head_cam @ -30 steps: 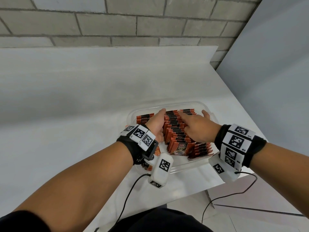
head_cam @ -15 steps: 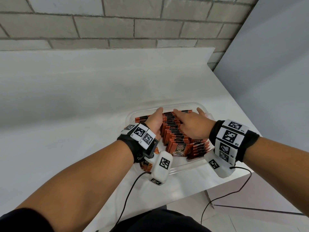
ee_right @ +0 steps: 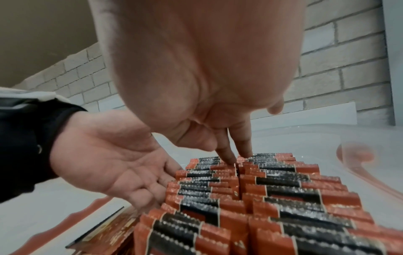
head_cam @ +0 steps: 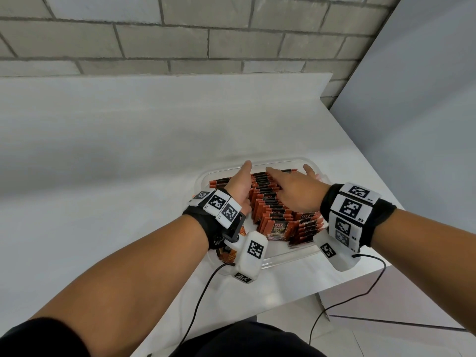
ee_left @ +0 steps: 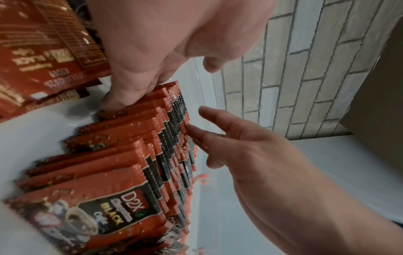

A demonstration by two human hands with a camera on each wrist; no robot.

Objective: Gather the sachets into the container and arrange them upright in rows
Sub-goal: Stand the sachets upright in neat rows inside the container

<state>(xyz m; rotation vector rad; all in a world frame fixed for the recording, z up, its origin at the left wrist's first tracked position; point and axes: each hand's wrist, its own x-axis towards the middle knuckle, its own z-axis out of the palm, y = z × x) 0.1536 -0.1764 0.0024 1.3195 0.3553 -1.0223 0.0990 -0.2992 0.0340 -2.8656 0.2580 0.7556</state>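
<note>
Red and black sachets [head_cam: 268, 210] stand upright in two long rows inside a clear plastic container [head_cam: 291, 255] on the white table. My left hand [head_cam: 239, 182] lies with straight fingers [ee_right: 152, 186] against the left side of the rows [ee_left: 135, 155]. My right hand [head_cam: 288, 188] rests over the rows, its two straight fingers [ee_right: 237, 150] touching the sachet tops [ee_right: 272, 189] at the gap between the rows. A few sachets [ee_left: 43, 51] lie flat in the container to the left of the rows. Neither hand grips anything.
The container sits near the table's front right corner [head_cam: 381, 274], with the table edge just beyond its near wall. Cables [head_cam: 201, 300] hang from both wrist cameras over that edge. A brick wall [head_cam: 231, 42] stands behind the table and a grey panel [head_cam: 425, 124] to the right.
Both hands have slid a little toward the far end of the rows, still flat against the sachets. The sachets stay in their rows.
</note>
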